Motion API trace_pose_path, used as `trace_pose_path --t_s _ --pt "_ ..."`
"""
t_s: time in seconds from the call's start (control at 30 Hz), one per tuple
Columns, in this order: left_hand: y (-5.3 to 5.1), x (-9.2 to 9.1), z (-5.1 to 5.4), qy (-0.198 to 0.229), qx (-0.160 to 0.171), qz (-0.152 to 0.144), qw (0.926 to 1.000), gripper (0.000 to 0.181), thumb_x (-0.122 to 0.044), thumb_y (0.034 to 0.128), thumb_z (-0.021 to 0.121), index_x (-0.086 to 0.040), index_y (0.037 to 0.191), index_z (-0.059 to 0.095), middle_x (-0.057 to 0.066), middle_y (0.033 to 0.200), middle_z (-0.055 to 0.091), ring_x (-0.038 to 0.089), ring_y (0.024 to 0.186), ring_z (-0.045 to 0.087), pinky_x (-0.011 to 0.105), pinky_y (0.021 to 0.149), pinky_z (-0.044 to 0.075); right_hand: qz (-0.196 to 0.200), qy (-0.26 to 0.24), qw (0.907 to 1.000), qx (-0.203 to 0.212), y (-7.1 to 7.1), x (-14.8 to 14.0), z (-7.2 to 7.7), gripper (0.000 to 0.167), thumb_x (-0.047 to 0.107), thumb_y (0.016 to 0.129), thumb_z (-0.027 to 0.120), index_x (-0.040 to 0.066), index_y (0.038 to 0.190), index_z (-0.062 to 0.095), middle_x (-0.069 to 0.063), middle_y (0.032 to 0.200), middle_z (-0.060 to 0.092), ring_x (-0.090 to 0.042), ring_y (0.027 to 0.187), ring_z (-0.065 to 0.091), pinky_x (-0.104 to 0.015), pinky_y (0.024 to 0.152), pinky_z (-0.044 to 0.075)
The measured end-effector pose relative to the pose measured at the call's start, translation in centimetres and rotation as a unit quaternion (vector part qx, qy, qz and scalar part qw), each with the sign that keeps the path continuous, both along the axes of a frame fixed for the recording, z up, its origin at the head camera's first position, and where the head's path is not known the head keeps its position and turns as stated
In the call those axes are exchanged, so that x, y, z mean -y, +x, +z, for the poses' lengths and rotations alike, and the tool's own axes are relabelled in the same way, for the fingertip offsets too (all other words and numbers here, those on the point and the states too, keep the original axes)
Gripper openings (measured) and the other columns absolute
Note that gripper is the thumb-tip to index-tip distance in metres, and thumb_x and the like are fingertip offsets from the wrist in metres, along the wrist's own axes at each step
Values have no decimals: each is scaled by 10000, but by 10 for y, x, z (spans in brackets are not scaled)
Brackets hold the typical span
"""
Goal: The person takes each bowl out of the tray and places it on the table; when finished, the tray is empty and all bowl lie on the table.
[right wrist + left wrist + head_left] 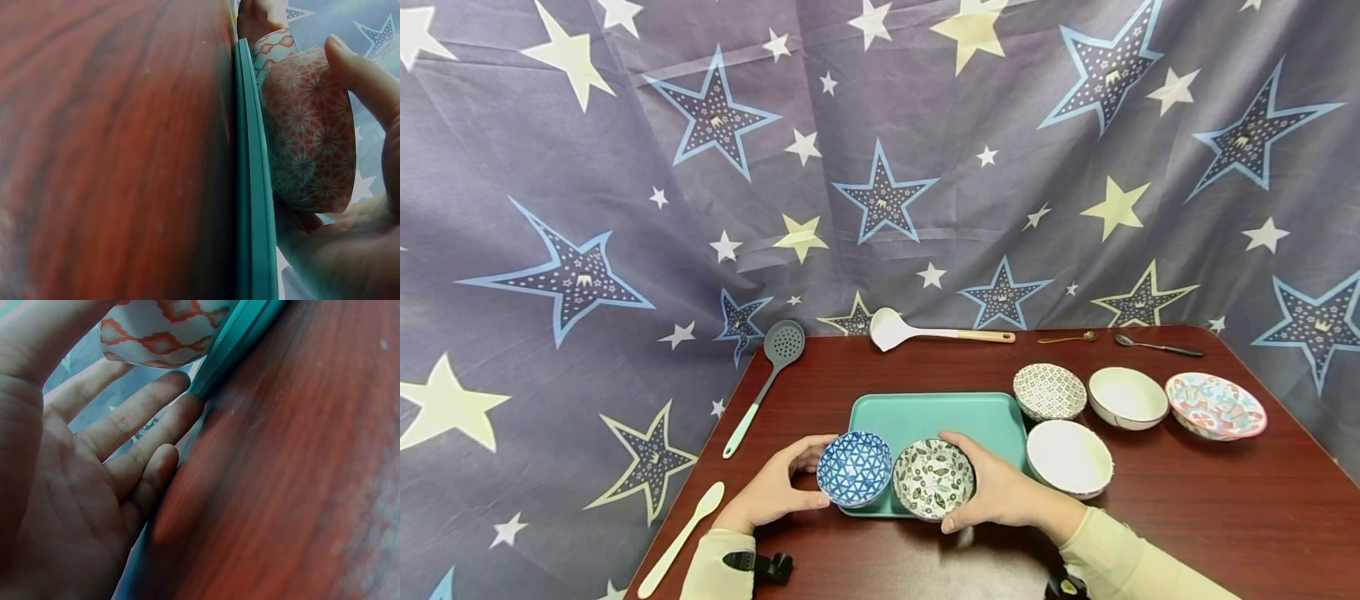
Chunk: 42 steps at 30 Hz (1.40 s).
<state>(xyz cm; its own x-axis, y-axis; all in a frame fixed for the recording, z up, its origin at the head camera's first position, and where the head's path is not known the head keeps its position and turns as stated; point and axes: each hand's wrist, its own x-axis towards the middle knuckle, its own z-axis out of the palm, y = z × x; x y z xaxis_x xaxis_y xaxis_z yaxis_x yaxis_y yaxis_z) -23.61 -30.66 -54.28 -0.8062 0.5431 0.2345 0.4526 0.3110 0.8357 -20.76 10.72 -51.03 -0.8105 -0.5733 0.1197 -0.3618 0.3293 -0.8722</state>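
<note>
My left hand [782,487] holds the left side of a small bowl [854,468] with a blue-and-white triangle pattern inside. In the left wrist view its outer wall [169,331] is white with orange shapes; the lower fingers are spread beside it. With my right hand [1000,487] I grip the right side of a second bowl [933,479], which has dark leaves on a pale inside. Its outside [309,131] is reddish with white flowers, the thumb at its rim. Both bowls stand side by side at the near part of a green tray [936,406].
Right of the tray are a white bowl [1070,457], a patterned bowl [1049,392], a cream bowl [1127,397] and a colourful bowl [1216,405]. A ladle [891,330] and two small spoons lie behind. A skimmer [784,343] and a pale spoon [681,540] lie left.
</note>
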Motion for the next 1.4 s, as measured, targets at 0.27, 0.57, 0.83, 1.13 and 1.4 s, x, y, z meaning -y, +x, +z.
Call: trace_pose_path --t_s 0.27,0.57,0.83,1.13,1.4 --pt "0 -1 2 45 37 -58 10000 817 -118 835 880 -166 1554 494 73 1353 652 285 1179 639 320 1013 508 -23 -6 10000 -9 0 0 -1 1279 337 605 1035 101 1631 308 -170 1482 528 -324 1307 540 -548 1119 378" --pt "1 0 2 -1 57 -13 10000 813 -135 839 878 -186 1554 496 62 1359 651 271 1183 636 317 1010 508 -7 55 10000 -55 0 0 -1 1259 376 618 1028 108 1623 320 -175 1490 515 -328 1321 527 -553 1123 379" --pt "2 0 2 10 64 -25 10000 816 -126 837 878 -179 1555 494 62 1361 649 275 1183 635 318 1012 506 20 23 10000 -80 1 0 -2 1256 379 614 1030 124 1620 321 -164 1474 530 -323 1303 541 -554 1114 393" --pt "3 -2 4 35 83 -14 10000 818 -125 836 882 -187 1554 496 65 1357 651 277 1185 634 317 1013 506 -79 137 9998 -123 0 0 -1 1242 393 607 1029 125 1610 348 -134 1417 579 -283 1259 568 -535 1092 422" --pt "2 -1 3 -32 57 22 10000 810 -146 839 884 -194 1550 500 66 1359 654 272 1187 633 322 1004 509 -217 207 9993 -243 -1 1 -4 1236 413 589 1030 128 1597 374 -106 1365 610 -258 1223 583 -507 1071 444"
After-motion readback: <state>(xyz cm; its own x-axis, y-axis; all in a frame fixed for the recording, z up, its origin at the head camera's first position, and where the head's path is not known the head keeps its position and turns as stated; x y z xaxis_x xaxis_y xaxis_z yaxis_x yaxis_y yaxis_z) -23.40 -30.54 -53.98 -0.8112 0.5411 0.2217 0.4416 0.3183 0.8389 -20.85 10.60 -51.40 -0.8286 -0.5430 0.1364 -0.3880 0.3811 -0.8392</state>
